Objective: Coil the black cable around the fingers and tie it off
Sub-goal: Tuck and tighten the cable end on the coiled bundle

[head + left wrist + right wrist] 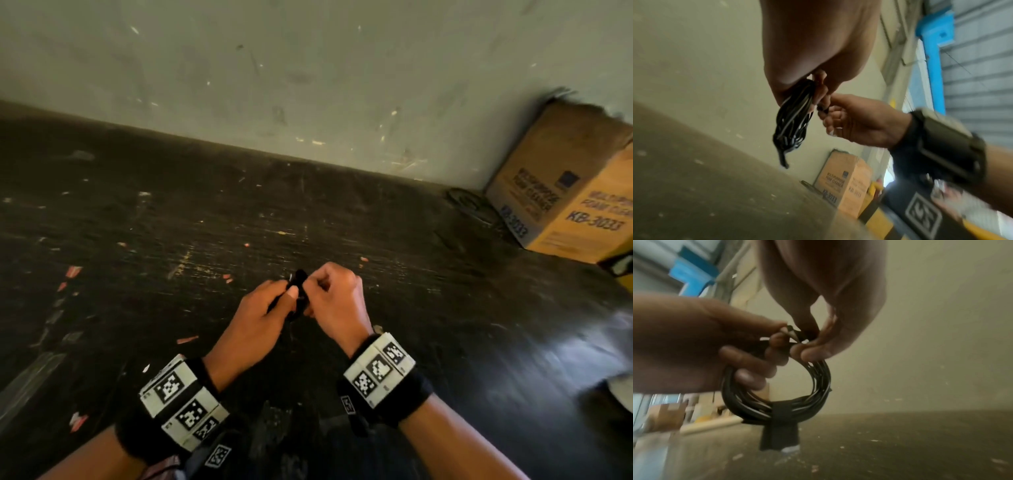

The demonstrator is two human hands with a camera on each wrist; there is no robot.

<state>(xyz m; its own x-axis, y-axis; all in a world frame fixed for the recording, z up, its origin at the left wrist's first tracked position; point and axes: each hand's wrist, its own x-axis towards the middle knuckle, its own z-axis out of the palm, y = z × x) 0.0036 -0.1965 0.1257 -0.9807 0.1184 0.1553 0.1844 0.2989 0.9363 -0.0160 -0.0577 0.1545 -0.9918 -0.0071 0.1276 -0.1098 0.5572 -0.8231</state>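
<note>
Black cable (777, 395) is found already wound into one compact ring of many turns, held in the air above the dark floor (171, 240) and between the two hands. The coiling is therefore judged complete, and the coil is no longer looped around the fingers. One black strap (780, 426) is seen wrapped across the bottom of the ring, with its free tail hanging below the coil; whether it is fully fastened cannot be told. At the top of the coil, work is in progress: the left hand (255, 320) is curled round the left side of the ring, with its fingers (754, 363) passed through it, and the right hand (334, 301) pinches the cable's upper turns between thumb and fingertips. A small light-tipped piece, possibly a connector end, is caught between the two hands at the top of the coil, though blur prevents it from being identified. The remaining work is judged to be the securing of the loose end and, if needed, the closing of the strap. Counted: one cable coil, one strap, two hands, each wearing one wrist band with markers. Well to the right of the coil, one cardboard box (565, 192) stands against the wall (308, 68), and one dark loop of something is noted just left of that box.
</note>
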